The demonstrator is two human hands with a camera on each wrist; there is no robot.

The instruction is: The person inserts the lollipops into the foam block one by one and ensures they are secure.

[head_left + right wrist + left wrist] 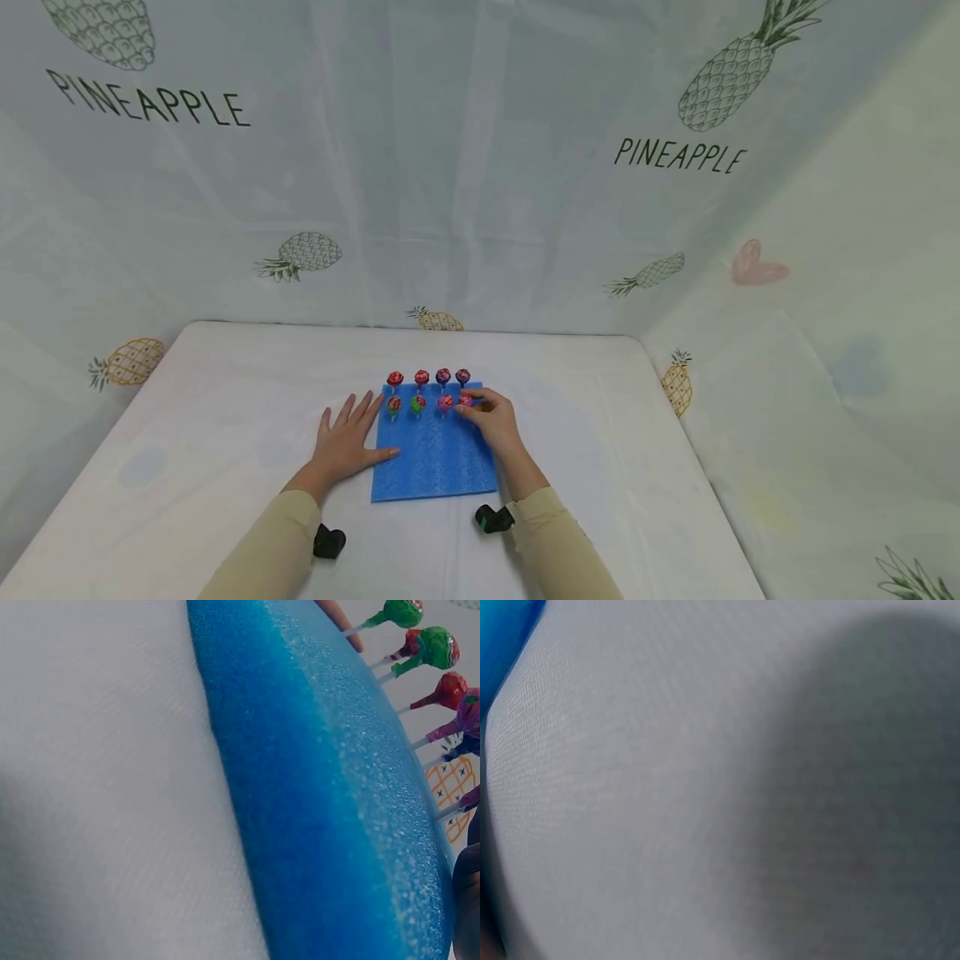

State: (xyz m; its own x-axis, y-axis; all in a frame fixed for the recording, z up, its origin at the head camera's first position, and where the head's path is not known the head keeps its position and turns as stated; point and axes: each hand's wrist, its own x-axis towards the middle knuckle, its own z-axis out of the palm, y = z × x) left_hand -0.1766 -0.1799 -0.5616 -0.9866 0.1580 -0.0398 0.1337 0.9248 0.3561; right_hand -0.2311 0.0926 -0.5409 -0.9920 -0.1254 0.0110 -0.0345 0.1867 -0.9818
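A blue foam board (pixel 435 458) lies on the table with several wrapped lollipops standing in two rows near its far edge. At the back are red lollipops (pixel 395 378) and dark blue ones (pixel 443 377); green-and-red ones (pixel 417 405) and a pink one (pixel 445 404) stand in front. My right hand (pixel 495 421) pinches the pink lollipop (pixel 465 401) at the right end of the front row between thumb and fingers, partly covering it. With fingers spread, my left hand (pixel 343 448) lies at the board's left side, its thumb over the board's edge.
White cloth covers the table (pixel 217 417). Behind it hangs a pineapple-printed curtain (pixel 465 208), with another cloth wall on the right. Black wrist devices (pixel 330 542) sit by both sleeves. The right wrist view shows the foam's thick side (pixel 270 795) and lollipop sticks (pixel 450 810) upright in it.
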